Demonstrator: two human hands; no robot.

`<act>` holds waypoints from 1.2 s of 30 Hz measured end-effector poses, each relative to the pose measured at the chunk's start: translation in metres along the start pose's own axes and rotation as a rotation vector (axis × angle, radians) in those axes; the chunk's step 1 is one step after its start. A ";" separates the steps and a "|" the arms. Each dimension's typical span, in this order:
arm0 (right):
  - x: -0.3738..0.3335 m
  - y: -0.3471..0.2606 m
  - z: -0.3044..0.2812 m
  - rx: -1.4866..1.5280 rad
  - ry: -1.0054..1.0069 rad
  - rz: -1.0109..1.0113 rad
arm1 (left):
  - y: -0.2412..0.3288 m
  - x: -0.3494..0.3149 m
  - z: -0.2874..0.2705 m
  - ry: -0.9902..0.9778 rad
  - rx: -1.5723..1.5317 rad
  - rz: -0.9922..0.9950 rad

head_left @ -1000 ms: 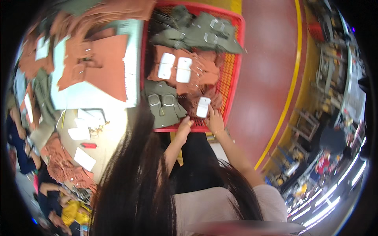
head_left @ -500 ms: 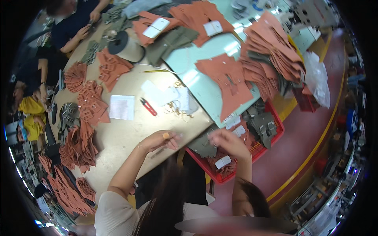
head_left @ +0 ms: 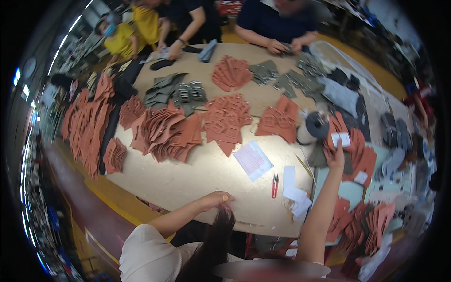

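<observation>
A white rectangular card (head_left: 346, 139) on stacked terracotta fabric pieces (head_left: 337, 123), just right of a black-and-cream cylindrical spool (head_left: 313, 128), meets the bent fingers of a person's right hand (head_left: 335, 156), grip impossible to tell. Well left of the spool, the left hand (head_left: 220, 199) curls loosely by dark hair (head_left: 217, 239), any hold unclear. The spool separates the stack from buckled terracotta panels (head_left: 279, 121); red-handled metal snips (head_left: 275, 186) lie before it, a navy-shirted co-worker (head_left: 265, 21) beyond.

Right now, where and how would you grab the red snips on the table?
I'd pinch the red snips across the handle end, from above and the left. They lie flat, handle toward the wearer, dark blades pointing away; the white slip lies on their right.
</observation>
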State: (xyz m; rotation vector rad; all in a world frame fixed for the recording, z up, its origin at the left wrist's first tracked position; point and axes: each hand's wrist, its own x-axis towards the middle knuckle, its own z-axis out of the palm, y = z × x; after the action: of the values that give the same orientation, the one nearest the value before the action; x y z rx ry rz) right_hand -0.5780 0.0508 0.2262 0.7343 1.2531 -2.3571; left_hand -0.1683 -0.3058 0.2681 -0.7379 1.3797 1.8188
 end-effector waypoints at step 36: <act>-0.523 0.309 -0.331 0.634 0.640 -0.227 | -0.107 0.068 0.203 -0.427 0.807 -0.269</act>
State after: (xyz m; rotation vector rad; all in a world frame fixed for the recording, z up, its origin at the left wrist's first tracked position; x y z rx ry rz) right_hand 0.0946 0.2043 0.1855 1.7289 0.7884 -2.8528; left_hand -0.1227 -0.0782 0.2088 -0.0873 1.4608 0.9869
